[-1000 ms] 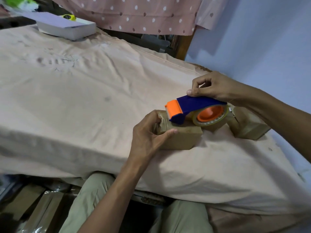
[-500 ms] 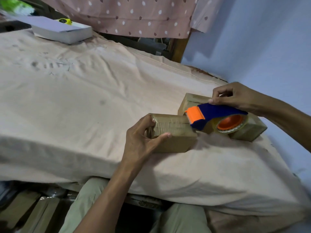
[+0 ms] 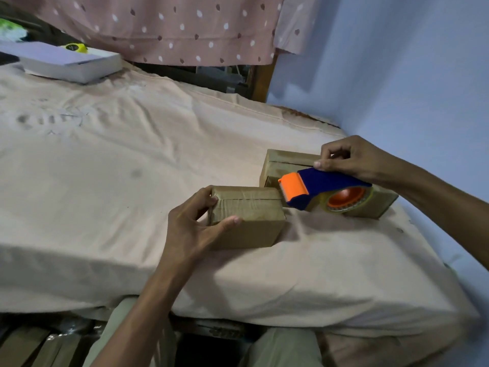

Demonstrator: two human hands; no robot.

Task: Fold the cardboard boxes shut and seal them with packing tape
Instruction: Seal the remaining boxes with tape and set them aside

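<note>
A small taped cardboard box (image 3: 251, 221) lies on the cloth-covered table (image 3: 105, 181) near its front edge. My left hand (image 3: 195, 226) grips the box's left end, thumb on the front face and fingers over the top. A second cardboard box (image 3: 285, 162) sits just behind and to the right. My right hand (image 3: 349, 157) holds the blue and orange tape dispenser (image 3: 322, 192) by its blue top. The dispenser hangs in front of the second box, its orange end close to the first box's right end. A clear tape roll sits on its orange hub.
A flat white box (image 3: 68, 63) with a yellow object (image 3: 75, 47) on it lies at the table's far left. A dotted pink cloth (image 3: 172, 27) hangs behind, and a blue wall (image 3: 397, 75) borders the table's right side. Flat cardboard (image 3: 26, 345) lies on the floor at lower left.
My right hand has drawn the tape dispenser off the top of the first box to its right, in front of the second box. My left hand keeps its grip on the box.
</note>
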